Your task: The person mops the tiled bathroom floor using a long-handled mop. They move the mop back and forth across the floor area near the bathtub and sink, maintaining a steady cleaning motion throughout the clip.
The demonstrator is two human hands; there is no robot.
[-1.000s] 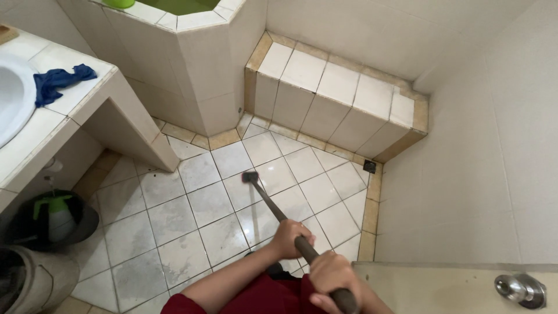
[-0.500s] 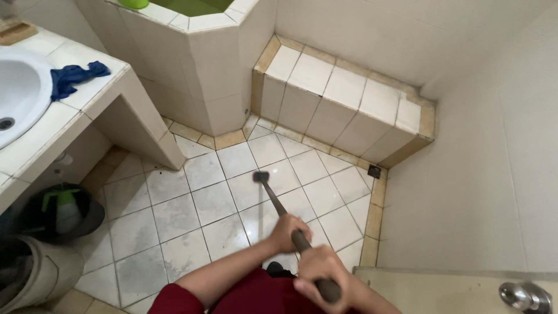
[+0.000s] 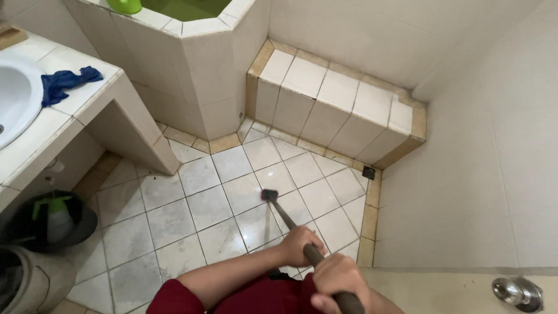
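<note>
Two hands on one long-handled floor brush (image 3: 293,224). Left hand (image 3: 299,244) clamped round the dark pole further down, right hand (image 3: 337,279) clamped round it near the top end, close to the body. Small dark brush head (image 3: 269,195) down on the white floor tiles (image 3: 203,203), roughly mid-floor, well apart from the square drain (image 3: 369,172) in the far corner.

Handling, as a judgement: pole looks stiff and light, thin enough for a full wrap grip; small head, so little drag. Split grip as shown looks right: lower hand steering, upper hand pushing. Wet handle likely slippery, so grip firm.

Surface: glossy square tiles, grey grout lines, sheen near the brush head, possibly wet, cannot tell for sure. Likely slick underfoot. Tan border tiles along the wall edges.

Room: small tiled bathroom. Low tiled step (image 3: 337,99) against the far wall. Tiled water tank (image 3: 192,58) at top, greenish inside, green scoop (image 3: 124,6) on its rim. Tiled counter (image 3: 75,110) on the left with white sink (image 3: 14,96) and blue cloth (image 3: 67,81). Green-topped spray bottle (image 3: 55,215) in a dark bucket (image 3: 84,221) under the counter. Door with round metal knob (image 3: 520,292) at lower right.
</note>
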